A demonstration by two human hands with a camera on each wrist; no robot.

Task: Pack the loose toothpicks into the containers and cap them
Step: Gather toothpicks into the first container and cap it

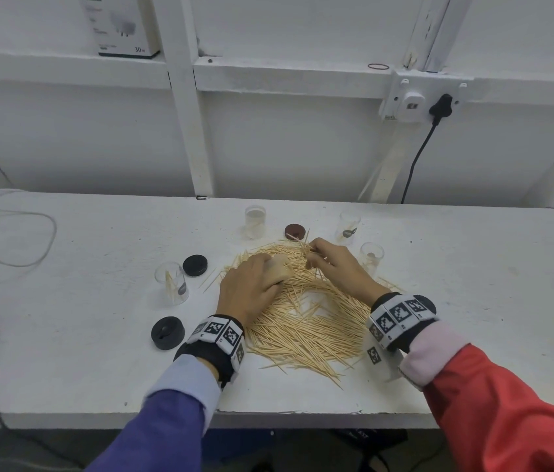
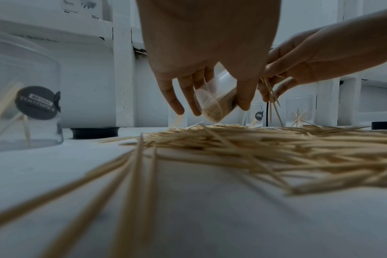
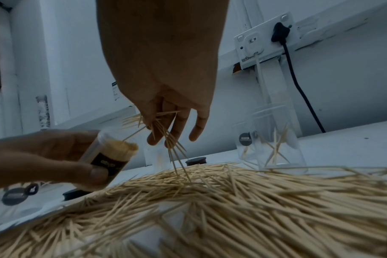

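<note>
A big heap of loose toothpicks point(image 1: 306, 315) point(image 2: 265, 144) point(image 3: 232, 200) covers the middle of the white table point(image 1: 473, 301). My left hand point(image 1: 251, 284) point(image 2: 208, 73) point(image 3: 44, 157) grips a clear container point(image 2: 214, 103) point(image 3: 113, 155) tilted on its side and packed full of toothpicks, just above the heap. My right hand point(image 1: 330, 264) point(image 3: 166, 122) point(image 2: 298, 69) pinches a small bunch of toothpicks point(image 3: 170, 139) beside the container's mouth, their tips pointing down at the heap.
Other clear containers stand around the heap: one at the left point(image 1: 171, 282), one behind point(image 1: 255, 221), two at the right point(image 1: 349, 228) point(image 1: 371, 257). Black caps point(image 1: 195, 265) point(image 1: 167, 332) lie at the left, a brown cap point(image 1: 294, 231) behind. Cables cross the far left.
</note>
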